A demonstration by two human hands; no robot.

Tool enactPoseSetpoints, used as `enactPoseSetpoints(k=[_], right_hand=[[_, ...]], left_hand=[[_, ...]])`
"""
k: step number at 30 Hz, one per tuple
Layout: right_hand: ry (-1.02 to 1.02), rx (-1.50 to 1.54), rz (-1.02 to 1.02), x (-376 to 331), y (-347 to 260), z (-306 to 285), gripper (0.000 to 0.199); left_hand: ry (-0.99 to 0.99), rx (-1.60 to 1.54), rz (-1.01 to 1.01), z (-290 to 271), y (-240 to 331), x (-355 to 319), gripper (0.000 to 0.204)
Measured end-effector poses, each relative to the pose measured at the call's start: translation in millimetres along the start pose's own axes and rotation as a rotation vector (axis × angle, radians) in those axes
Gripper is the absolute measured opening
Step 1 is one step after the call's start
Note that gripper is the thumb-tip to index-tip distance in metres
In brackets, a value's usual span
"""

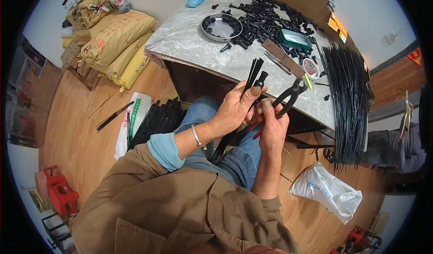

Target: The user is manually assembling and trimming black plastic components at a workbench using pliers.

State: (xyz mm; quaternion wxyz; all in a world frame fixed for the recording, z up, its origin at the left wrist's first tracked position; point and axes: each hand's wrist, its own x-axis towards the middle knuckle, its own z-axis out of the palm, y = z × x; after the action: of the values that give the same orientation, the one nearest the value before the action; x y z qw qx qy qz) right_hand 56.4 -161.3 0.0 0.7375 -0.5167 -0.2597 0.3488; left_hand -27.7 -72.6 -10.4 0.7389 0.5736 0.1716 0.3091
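Observation:
My left hand [232,107] is closed around a bundle of thin black rods [253,71], whose tops stick up past the fingers and whose lower ends hang over my lap. Against the bundle, under my left thumb, stands a small black flared fitting [261,78]. Beside it, my right hand [274,125] grips a pair of dark pincers [288,95], their rounded jaws pointing up and right over the table edge. Both hands meet above my knees, and the fingers partly hide the lower part of the fitting.
The marble-patterned table [176,42] bears a heap of black fittings [266,17], a round metal dish [222,38], a green box [295,40] and long black rods [347,100]. More rods [155,123] lie left of my legs. A white sack [324,191] sits right, near another person [397,148].

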Motion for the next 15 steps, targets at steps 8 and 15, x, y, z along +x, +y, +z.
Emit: enactPoseSetpoints(k=[8,15], right_hand=[[-0.017,-0.075,-0.051,-3.0,4.9,2.2,0.023],[-0.002,-0.122,-0.038,-3.7,4.5,2.7,0.021]], left_hand=[[-0.014,-0.056,-0.008,-0.3,1.3,-0.7,0.057],[-0.029,-0.06,0.006,-1.1,-0.5,-0.1,0.056]])
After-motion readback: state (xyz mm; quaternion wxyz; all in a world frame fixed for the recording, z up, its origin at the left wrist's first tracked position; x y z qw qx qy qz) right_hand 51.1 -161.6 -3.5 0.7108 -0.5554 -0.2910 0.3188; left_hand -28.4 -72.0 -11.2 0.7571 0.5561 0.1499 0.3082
